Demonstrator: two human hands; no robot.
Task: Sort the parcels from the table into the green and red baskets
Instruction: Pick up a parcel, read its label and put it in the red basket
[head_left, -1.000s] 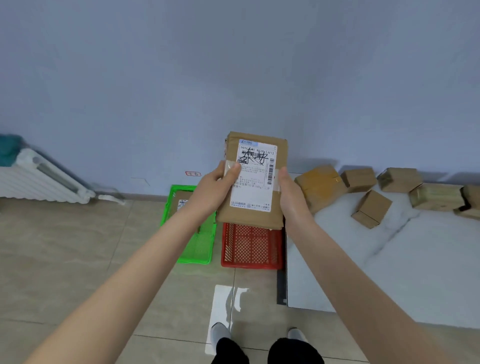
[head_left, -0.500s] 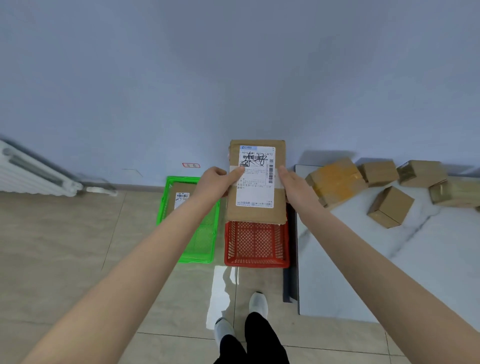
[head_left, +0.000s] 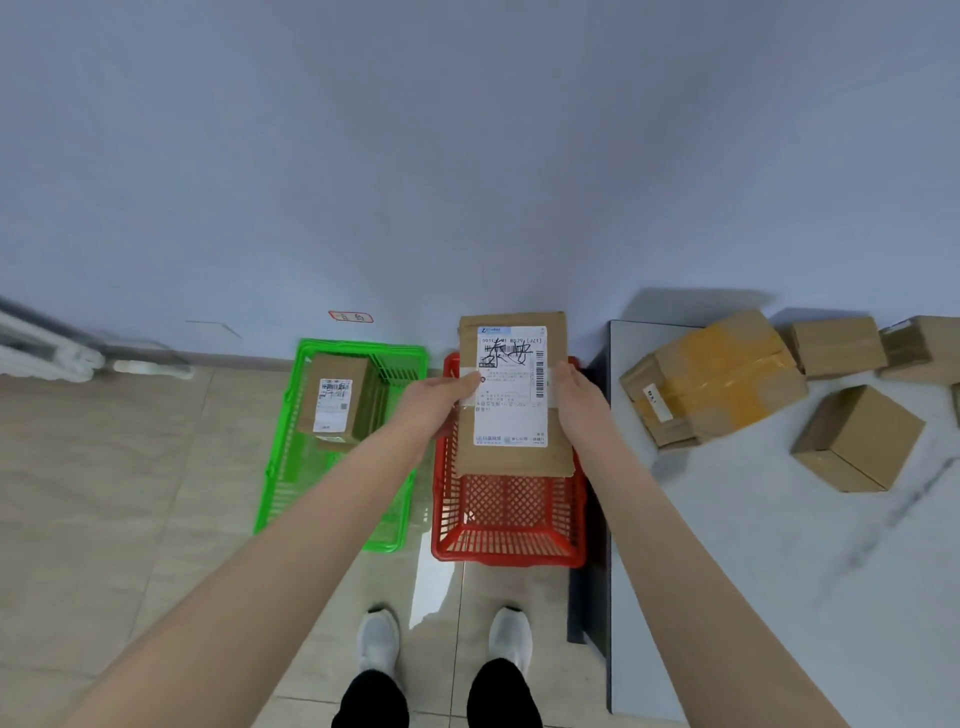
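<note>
Both hands hold a flat brown parcel (head_left: 511, 457) with a white shipping label above the red basket (head_left: 506, 540). My left hand (head_left: 439, 402) grips its left edge, thumb on the label. My right hand (head_left: 576, 400) grips its right edge. The green basket (head_left: 291, 483) stands on the floor left of the red one, with one labelled brown parcel (head_left: 335, 400) lying in it. The red basket's mesh bottom shows below the held parcel.
A white marble table (head_left: 779, 571) stands to the right with several cardboard parcels at its far end, the largest taped in yellow (head_left: 717, 379), a small box (head_left: 857, 436) nearer. A radiator (head_left: 47, 353) runs along the left wall. My white shoes stand on the tiled floor below.
I stepped closer to the baskets and looked further down. The held parcel has come lower and now hangs over the red basket's far half.
</note>
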